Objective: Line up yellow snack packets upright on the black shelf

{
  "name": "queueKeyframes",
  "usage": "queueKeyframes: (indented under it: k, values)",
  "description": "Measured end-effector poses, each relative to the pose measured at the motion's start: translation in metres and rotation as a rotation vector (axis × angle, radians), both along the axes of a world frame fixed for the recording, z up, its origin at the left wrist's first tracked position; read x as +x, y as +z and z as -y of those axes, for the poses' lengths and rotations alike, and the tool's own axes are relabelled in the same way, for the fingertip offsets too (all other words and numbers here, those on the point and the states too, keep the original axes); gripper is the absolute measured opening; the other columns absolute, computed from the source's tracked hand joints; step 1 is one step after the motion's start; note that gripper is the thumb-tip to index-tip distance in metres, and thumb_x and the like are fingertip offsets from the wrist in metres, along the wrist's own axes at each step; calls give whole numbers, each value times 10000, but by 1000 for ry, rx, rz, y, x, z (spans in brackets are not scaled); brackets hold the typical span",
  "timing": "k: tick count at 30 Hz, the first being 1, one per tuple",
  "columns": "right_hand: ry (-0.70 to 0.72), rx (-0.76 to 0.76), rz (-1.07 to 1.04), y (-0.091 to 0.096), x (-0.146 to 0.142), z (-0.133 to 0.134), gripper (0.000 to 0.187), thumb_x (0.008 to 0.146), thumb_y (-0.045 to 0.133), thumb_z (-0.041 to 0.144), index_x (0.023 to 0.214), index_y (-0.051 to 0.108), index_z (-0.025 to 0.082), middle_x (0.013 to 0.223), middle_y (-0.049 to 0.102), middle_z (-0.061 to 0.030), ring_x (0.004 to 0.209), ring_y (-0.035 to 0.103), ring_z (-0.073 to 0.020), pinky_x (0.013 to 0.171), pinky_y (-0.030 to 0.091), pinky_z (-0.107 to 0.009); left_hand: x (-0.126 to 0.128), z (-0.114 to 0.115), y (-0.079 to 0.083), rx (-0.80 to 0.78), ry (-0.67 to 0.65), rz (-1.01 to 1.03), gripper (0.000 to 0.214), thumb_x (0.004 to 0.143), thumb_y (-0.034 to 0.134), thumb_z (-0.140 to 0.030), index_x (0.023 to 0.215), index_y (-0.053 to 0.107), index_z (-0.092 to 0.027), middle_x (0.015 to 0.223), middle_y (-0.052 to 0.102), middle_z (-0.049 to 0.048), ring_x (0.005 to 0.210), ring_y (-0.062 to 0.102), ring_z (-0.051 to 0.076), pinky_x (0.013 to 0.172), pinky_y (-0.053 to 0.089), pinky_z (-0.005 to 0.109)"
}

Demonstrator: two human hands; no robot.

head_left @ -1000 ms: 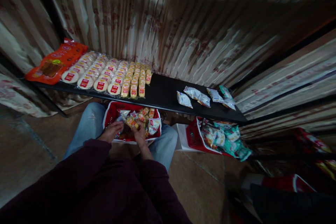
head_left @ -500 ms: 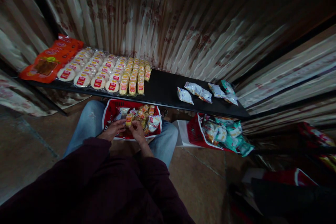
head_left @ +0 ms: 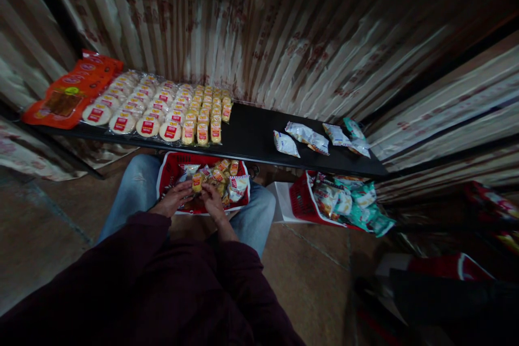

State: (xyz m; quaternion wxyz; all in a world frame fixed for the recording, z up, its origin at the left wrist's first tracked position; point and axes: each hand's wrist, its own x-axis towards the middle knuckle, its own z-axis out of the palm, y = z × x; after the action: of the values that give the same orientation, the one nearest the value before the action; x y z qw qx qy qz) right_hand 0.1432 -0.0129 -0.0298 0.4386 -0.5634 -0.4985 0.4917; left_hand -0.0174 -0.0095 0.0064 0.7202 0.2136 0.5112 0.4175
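"Head camera: what did the hands hold?"

"One yellow packet (head_left: 197, 183), pinched between the fingertips of the left hand (head_left: 172, 200) and those of the right hand (head_left: 213, 203). Both grips were narrow."

"Where was that packet?"

"Over the red basket (head_left: 174, 159), which sat between two denim-clad knees (head_left: 259, 205). Other yellow packets (head_left: 221, 174) lay there in a loose heap, with a white packet (head_left: 237, 188) towards the right end."

"And the black shelf (head_left: 251, 130)?"

"Just beyond the basket. From the left it bore an orange bag (head_left: 71, 94), rows of round white cakes (head_left: 148, 126) in clear wrap, then rows of yellow pieces (head_left: 203, 132). White pouches (head_left: 286, 144) lay well apart from these, nearer the right end."

"Anything lower right?"

"A second basket (head_left: 300, 200), heaped with green and white bags (head_left: 367, 215)."
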Motion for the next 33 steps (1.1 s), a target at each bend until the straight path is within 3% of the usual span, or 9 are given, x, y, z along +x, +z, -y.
queueKeyframes:
  k: [7,16,25,33]
  values:
    - [86,130,73,12,1,3,351,730,480,160,976,708,267,1132,681,7,1098,604,-178,1034,427,-374,2,1,4,14,27,-31,438,578,824,-212,985,660,-193,1183,625,80,1021,617,189,862,505,312]
    - [176,141,23,13,1,4,315,763,487,181,974,708,259,1170,677,9,1163,583,-180,1073,394,-395,2,-1,-4,12,42,-37,404,597,788,-149,967,630,-189,1003,661,46,890,652,160,837,522,325]
    - [120,19,-56,0,-1,2,263,803,516,277,987,702,254,1043,720,-10,996,658,-199,952,497,-400,1,-4,-1,-90,66,35,320,675,634,-16,963,589,-149,841,702,53,752,690,153,803,562,325]
    - [116,3,-60,-1,-1,1,253,799,533,286,982,706,255,1012,720,-3,981,654,-198,914,512,-393,3,-3,7,-116,89,76,271,690,544,42,901,595,-121,894,724,97,872,709,206,834,579,359]
